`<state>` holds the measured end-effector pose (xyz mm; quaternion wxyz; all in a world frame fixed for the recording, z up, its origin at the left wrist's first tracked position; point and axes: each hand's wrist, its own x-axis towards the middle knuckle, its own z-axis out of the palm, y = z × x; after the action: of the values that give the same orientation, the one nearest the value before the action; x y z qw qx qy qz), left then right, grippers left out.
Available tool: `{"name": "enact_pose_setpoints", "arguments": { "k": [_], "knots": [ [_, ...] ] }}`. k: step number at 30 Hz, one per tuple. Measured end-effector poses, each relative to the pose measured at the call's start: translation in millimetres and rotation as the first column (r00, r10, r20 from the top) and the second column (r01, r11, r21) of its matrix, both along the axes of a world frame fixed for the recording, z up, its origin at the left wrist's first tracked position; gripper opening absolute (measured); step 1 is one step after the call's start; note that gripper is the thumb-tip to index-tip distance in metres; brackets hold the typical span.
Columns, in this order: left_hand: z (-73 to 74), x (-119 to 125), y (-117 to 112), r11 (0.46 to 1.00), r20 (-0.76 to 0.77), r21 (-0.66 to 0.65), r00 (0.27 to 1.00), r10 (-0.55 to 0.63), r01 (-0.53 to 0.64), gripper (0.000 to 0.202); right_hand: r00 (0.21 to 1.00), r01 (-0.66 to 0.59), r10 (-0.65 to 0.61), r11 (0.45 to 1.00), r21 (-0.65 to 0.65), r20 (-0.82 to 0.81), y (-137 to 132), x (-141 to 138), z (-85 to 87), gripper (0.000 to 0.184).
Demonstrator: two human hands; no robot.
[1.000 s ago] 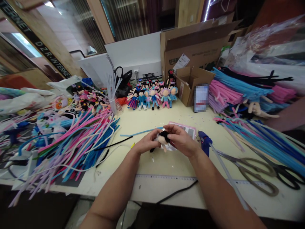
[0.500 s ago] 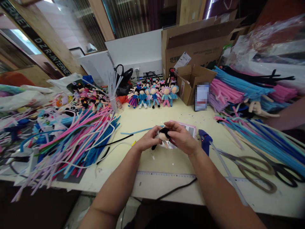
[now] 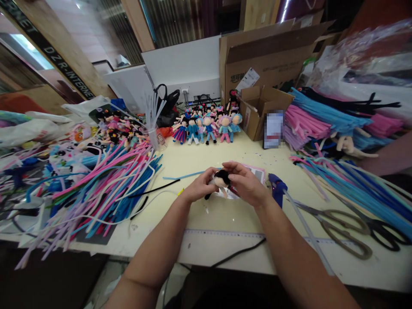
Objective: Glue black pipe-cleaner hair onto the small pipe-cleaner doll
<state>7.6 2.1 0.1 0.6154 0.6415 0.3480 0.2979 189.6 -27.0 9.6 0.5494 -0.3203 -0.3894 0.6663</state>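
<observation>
Black-and-cream fuzzy piece (image 3: 221, 180) is pinched right between left hand (image 3: 200, 187) and right hand (image 3: 248, 183), about equally near both, over the tabletop (image 3: 222, 216), back from its front edge. Long axis? Can't tell.

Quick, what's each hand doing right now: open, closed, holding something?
Left hand: closed, holding the small black-and-beige doll piece.
Right hand: closed, fingers on the black part of that same piece.
</observation>
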Motion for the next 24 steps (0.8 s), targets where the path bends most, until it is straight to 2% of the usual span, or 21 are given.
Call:
{"name": "enact_pose_setpoints", "arguments": {
  "k": [9,12,15,19,24],
  "knots": [
    [-4.5,-1.7,1.3,0.994,-0.089,0.113,0.996,-0.005,0.015,0.043,0.997,0.034,-0.038,0.997,0.070,0.061,2.2,-3.3,-9.9,0.034],
    [-3.0,0.0,0.9,0.995,-0.059,0.100,0.998,0.003,0.003,0.043,0.998,0.042,-0.045,0.997,0.069,0.046,2.3,-2.2,-9.1,0.034],
    [-0.6,2.3,-0.2,0.999,0.005,0.048,1.000,0.019,-0.020,0.043,0.997,0.064,-0.063,0.997,0.032,-0.034,1.7,0.0,-4.2,0.029],
    [-0.9,2.2,0.0,0.998,0.075,0.014,0.995,0.061,-0.063,0.047,0.984,0.177,-0.176,0.984,0.009,-0.030,1.4,1.9,0.6,0.026],
    [-7.5,0.5,3.0,0.984,0.041,0.117,0.991,0.129,-0.133,0.049,0.975,0.210,-0.211,0.977,0.030,0.067,2.9,-1.2,-3.7,0.033]
  ]
}}
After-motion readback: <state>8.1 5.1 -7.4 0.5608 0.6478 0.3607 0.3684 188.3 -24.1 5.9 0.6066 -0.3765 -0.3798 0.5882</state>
